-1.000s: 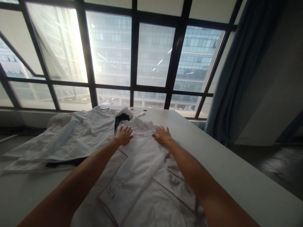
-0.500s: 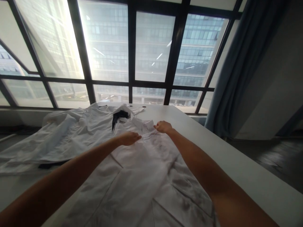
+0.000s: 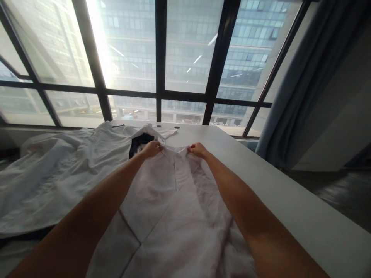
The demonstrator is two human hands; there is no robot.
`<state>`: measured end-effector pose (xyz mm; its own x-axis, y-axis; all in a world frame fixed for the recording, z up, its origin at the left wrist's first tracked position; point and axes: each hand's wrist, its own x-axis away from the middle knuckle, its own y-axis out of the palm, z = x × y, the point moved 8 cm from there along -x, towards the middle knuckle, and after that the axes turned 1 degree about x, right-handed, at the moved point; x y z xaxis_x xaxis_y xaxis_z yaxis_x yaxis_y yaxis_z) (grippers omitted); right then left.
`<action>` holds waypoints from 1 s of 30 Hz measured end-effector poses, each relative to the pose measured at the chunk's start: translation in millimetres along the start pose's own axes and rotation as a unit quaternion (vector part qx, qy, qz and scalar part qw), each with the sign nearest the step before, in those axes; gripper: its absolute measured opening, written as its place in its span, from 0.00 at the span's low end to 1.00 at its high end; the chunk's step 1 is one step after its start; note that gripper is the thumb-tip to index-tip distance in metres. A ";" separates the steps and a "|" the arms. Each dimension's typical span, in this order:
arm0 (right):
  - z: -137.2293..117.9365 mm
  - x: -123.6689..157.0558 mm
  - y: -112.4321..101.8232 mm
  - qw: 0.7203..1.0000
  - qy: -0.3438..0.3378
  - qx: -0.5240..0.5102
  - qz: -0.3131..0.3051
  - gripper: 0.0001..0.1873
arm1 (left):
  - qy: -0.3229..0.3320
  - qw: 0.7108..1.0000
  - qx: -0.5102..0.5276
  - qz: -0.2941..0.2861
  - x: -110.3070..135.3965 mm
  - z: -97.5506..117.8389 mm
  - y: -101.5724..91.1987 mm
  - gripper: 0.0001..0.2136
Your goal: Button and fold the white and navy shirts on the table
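A white shirt (image 3: 171,200) lies spread along the white table (image 3: 284,208) in front of me, collar end away from me. My left hand (image 3: 152,148) is closed on the left side of the collar. My right hand (image 3: 196,149) is closed on the right side of the collar. The collar edge is lifted a little between the two hands. Both forearms stretch over the shirt's body.
A heap of other white garments (image 3: 63,170) with a dark piece (image 3: 139,141) lies on the left of the table. Big windows (image 3: 162,58) stand behind the table's far edge. A blue-grey curtain (image 3: 304,85) hangs at the right, with dark floor below it.
Both hands went from lying flat on the shirt's chest to gripping the collar at the far end. The collar is now pulled up and stretched between them.
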<state>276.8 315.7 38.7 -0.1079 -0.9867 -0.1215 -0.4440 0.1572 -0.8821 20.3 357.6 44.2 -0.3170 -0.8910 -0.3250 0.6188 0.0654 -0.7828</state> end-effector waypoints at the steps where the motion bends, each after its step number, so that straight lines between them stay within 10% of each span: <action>1: -1.0 -3.5 -6.3 1.000 -0.005 -0.013 0.012 0.14 | 0.003 1.000 -0.003 0.004 -4.4 -0.6 -4.2 0.14; 11: -20.7 -18.9 -30.2 0.990 0.059 0.024 0.122 0.21 | -0.038 0.988 -0.133 0.074 -26.7 36.6 -32.6 0.19; 20: -28.5 67.9 4.0 0.982 -0.031 0.186 -0.023 0.26 | -0.045 0.948 -0.281 -0.146 85.6 55.8 -4.5 0.30; 30: 36.3 119.0 29.9 0.979 0.026 0.167 -0.118 0.40 | -0.057 0.952 -0.251 -0.168 151.3 3.7 6.9 0.36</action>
<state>283.0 201.5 -18.7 -0.0873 -0.9891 0.1187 -0.1480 -0.1049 -0.9834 -20.7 221.6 -8.4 -0.3376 -0.9409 0.0254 0.0657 -0.0505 -0.9966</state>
